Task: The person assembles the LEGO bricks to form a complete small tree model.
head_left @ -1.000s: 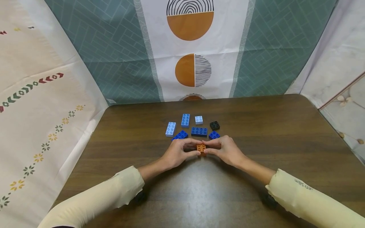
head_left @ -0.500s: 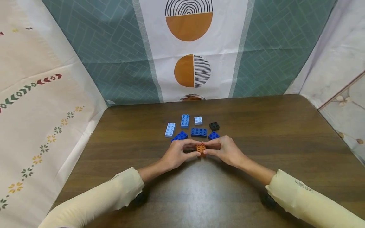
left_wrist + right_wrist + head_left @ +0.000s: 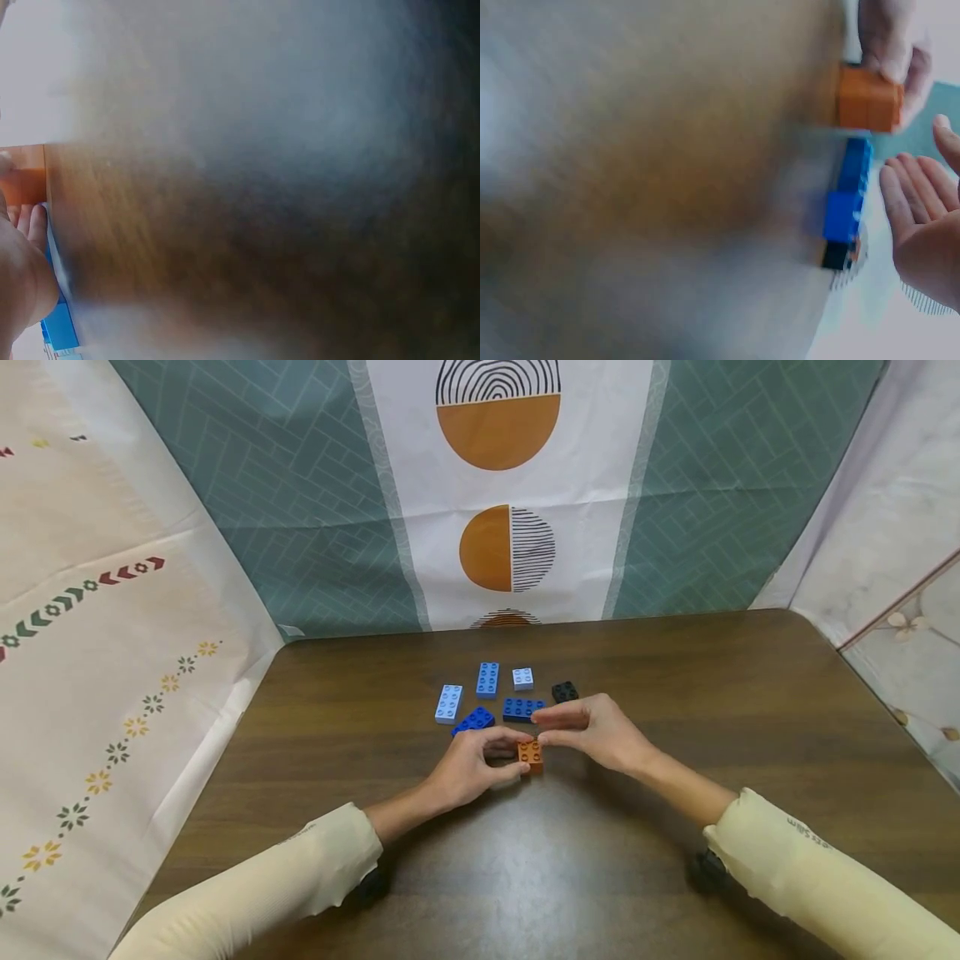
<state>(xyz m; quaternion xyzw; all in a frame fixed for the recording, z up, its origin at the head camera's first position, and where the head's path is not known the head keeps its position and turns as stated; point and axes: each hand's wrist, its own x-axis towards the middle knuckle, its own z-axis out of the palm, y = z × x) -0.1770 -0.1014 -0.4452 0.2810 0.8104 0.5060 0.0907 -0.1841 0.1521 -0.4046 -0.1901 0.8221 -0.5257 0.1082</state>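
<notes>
On the left, the left hand (image 3: pixel 471 767) pinches the orange brick (image 3: pixel 530 757), which sits on the tabletop (image 3: pixel 360 693) just this side of the dark blue brick (image 3: pixel 519 708). Its studs point up; the square top (as far as I can tell) shows no long axis. The right hand (image 3: pixel 603 733) has just let go, half open and holding nothing, leaving the left to steady it.

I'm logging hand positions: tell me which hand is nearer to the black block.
Right. The right hand is just on the near side of the black block; the left hand, holding the orange block, is farther off, toward the left.
</notes>
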